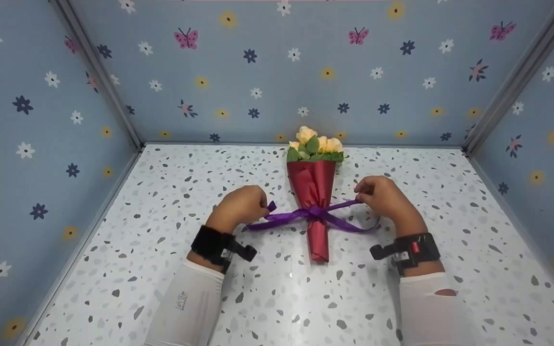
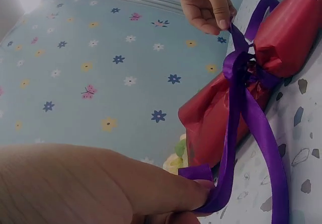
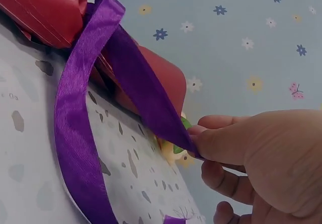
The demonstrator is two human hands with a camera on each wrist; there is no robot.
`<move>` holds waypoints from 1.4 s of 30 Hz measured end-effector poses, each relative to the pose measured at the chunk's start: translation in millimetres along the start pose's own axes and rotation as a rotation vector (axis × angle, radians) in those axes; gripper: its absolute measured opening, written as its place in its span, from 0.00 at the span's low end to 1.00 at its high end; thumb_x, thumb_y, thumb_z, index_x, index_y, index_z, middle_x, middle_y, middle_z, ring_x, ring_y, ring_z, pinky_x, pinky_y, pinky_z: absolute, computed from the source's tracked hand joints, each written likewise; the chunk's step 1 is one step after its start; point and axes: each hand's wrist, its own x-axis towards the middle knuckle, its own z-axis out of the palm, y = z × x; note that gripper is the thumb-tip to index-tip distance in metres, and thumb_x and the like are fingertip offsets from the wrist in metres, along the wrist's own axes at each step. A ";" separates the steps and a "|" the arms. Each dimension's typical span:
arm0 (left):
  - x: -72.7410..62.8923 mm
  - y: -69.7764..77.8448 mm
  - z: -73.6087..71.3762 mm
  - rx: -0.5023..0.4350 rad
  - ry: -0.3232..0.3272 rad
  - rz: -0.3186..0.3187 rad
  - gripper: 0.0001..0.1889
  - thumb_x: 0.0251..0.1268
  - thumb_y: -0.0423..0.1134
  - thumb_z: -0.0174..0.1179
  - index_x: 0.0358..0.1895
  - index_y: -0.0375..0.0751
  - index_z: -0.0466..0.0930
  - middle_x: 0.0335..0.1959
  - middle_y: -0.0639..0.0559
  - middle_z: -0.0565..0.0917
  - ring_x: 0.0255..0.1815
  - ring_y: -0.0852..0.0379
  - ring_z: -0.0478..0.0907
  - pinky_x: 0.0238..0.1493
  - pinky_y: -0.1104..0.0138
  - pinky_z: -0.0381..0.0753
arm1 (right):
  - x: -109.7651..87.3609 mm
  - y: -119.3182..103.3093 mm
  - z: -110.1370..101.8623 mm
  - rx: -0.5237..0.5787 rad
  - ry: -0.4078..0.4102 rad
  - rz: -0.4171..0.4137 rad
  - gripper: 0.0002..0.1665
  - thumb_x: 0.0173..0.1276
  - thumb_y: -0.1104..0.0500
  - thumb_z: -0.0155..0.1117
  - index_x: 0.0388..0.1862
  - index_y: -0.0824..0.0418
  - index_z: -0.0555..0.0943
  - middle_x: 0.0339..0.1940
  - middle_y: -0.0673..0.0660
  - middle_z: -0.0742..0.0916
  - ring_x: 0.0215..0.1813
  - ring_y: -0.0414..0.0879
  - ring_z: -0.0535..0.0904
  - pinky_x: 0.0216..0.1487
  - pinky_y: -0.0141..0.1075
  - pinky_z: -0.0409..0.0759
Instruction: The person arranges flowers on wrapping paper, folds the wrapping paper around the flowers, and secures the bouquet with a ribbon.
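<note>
A bouquet of pale yellow flowers with green leaves lies on the table, wrapped in red paper. Round its narrow part runs a purple ribbon, knotted at the front. My left hand pinches one ribbon strand between thumb and finger, left of the bouquet; a short end sticks up past the fingers. On the other side my right hand pinches another strand by thumb and fingertips. Two more strands hang loose; in the right wrist view a loose ribbon strand curves down over the table.
The white speckled table is bounded by blue walls patterned with flowers and butterflies at the back and both sides. Black camera straps circle both wrists, each with a small arm reaching inward. The flower heads lie near the back wall.
</note>
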 end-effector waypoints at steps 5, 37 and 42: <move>0.8 -5.5 2.4 0.025 0.007 -0.018 0.07 0.71 0.37 0.71 0.32 0.43 0.91 0.28 0.55 0.86 0.31 0.54 0.79 0.34 0.61 0.78 | -1.2 7.9 -8.1 -0.029 -0.050 0.046 0.10 0.82 0.66 0.69 0.57 0.66 0.89 0.48 0.64 0.92 0.50 0.55 0.89 0.50 0.42 0.86; -0.3 -31.7 -0.5 0.173 -0.116 -0.198 0.13 0.54 0.30 0.70 0.20 0.47 0.76 0.23 0.52 0.82 0.26 0.52 0.78 0.27 0.60 0.76 | -9.8 25.2 -14.4 -0.057 -0.148 0.070 0.04 0.80 0.66 0.69 0.48 0.65 0.89 0.40 0.56 0.91 0.44 0.48 0.85 0.49 0.40 0.83; -2.4 -32.5 -1.0 0.174 -0.115 -0.202 0.12 0.53 0.29 0.70 0.22 0.47 0.77 0.25 0.52 0.82 0.27 0.51 0.78 0.28 0.60 0.77 | -10.0 26.7 -14.1 -0.054 -0.148 0.070 0.03 0.78 0.67 0.69 0.45 0.61 0.88 0.39 0.57 0.91 0.42 0.49 0.85 0.47 0.40 0.83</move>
